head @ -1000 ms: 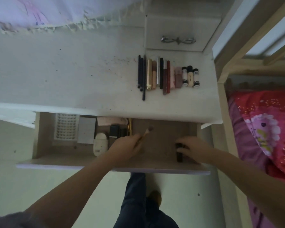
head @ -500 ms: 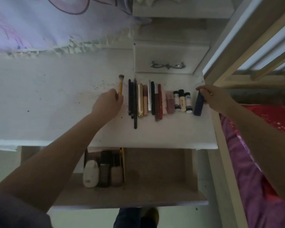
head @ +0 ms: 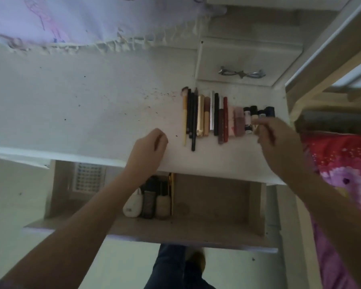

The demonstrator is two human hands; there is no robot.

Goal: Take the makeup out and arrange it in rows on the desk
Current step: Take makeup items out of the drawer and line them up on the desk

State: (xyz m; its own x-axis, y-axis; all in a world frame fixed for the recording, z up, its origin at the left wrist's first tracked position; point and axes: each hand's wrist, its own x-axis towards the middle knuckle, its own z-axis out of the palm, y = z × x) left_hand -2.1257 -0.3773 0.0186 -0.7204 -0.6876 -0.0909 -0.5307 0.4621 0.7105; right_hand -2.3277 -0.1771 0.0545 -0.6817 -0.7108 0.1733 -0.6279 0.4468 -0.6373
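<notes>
A row of makeup lies on the white desk point(head: 92, 113). From the left it holds a yellow-handled brush point(head: 184, 117), black pencils point(head: 192, 119), a gold tube point(head: 200, 115), lip products, small bottles point(head: 248, 119) and a dark blue tube point(head: 270, 112) at the right end. My left hand point(head: 149, 152) hovers over the desk's front edge, fingers loosely curled and holding nothing. My right hand point(head: 277, 140) is blurred beside the small bottles, with nothing visibly in it. In the open drawer point(head: 213, 203) below sit a white case point(head: 133, 205), a dark compact point(head: 148, 204) and a beige bottle point(head: 162, 205).
A small white drawer unit with a metal handle point(head: 242, 73) stands behind the row. A fringed lilac cloth point(head: 81, 24) hangs over the desk's back. A wooden bed frame point(head: 313, 80) with red and pink bedding point(head: 342, 174) is on the right. A white grid tray point(head: 89, 179) sits in the drawer's left.
The brush now lies at the row's left end and the dark blue tube at its right end. Both hands have let go and drawn back toward the desk's front edge.
</notes>
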